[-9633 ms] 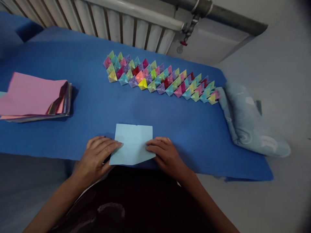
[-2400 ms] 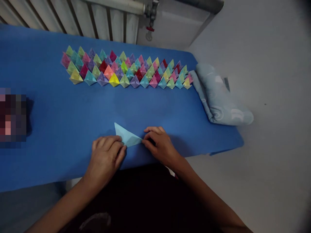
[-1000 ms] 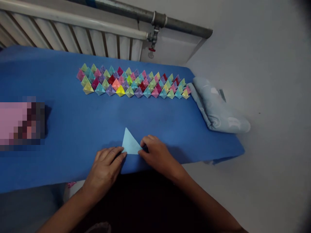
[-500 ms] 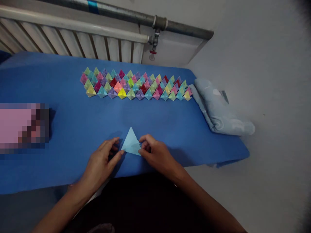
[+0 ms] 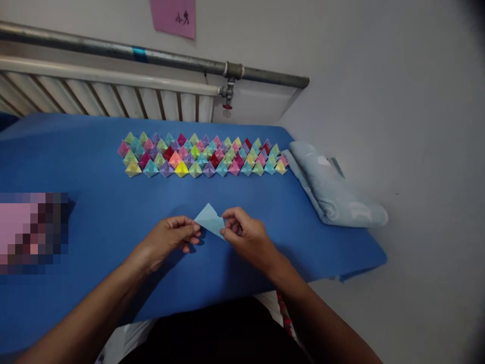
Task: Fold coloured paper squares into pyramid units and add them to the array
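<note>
A light blue piece of folded paper, roughly triangular, is held between my two hands above the blue surface. My left hand pinches its left corner between thumb and fingers. On the other side, my right hand grips the right edge with thumb and forefinger, the other fingers curled in. Beyond the hands stand several rows of small folded paper pieces in many colours, packed closely together.
A blue cloth-covered surface stretches before me. A folded pale blue blanket lies at its right end. Behind are a white radiator, a metal pipe and a pink note on the wall. Something pixelated lies at the left.
My left hand has closed on the paper's left corner, where its fingers were spread before. The paper has turned and tilted between the hands. The camera view has tipped upward.
</note>
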The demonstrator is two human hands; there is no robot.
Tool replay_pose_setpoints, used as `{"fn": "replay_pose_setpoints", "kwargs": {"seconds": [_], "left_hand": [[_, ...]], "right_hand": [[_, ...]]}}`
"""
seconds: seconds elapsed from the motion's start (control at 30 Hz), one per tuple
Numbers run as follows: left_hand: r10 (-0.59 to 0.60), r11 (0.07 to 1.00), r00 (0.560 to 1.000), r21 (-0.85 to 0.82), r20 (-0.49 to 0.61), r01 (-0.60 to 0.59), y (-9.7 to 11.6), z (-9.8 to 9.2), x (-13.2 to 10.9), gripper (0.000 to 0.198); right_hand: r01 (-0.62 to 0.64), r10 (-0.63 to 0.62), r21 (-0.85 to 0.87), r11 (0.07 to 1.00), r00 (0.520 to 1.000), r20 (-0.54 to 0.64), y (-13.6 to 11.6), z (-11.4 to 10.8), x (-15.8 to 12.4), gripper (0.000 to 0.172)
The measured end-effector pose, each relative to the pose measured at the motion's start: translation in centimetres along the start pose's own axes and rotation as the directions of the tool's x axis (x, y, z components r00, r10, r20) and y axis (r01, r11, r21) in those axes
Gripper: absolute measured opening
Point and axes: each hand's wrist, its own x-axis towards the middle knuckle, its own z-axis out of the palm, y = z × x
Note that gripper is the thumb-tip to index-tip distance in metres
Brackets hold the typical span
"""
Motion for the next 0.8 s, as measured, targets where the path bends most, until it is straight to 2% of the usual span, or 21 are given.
{"fn": "replay_pose_setpoints", "kwargs": {"seconds": [0.2,0.3,0.4,0.5,0.67,0.8], "left_hand": [[0.058,0.996,0.998,-0.061,0.003,-0.057,2.6,-0.1,2.8,0.029],[-0.012,0.993,0.999,-0.116,0.043,0.017,3.7,0.1,4.3,0.028],[-0.095,0.981,0.991,-0.161,0.092,0.109,4.3,0.7,5.4,0.028],[-0.085,0.973,0.991,-0.204,0.103,0.105,4.5,1.4,6.2,0.014],[0.051,0.941,0.998,-0.337,0.047,-0.032,4.0,1.8,7.1,0.007],[0.131,0.94,0.989,-0.324,0.064,-0.104,2.8,1.6,7.7,0.022]], "right_hand": [[-0.01,0.004,0.14,0.99,0.999,0.042,-0.1,-2.0,3.5,0.023],[-0.033,0.015,0.213,0.977,0.996,0.085,-0.5,-2.7,4.9,0.023],[0.001,-0.042,0.228,0.974,0.984,0.173,-0.8,-3.3,5.9,0.022],[0.029,-0.079,0.225,0.974,0.973,0.218,-0.7,-3.4,6.8,0.019],[-0.011,-0.01,0.258,0.966,0.997,0.078,1.3,-2.2,8.0,0.018],[-0.085,0.081,0.234,0.969,0.996,0.026,2.9,-1.1,8.3,0.019]]}}
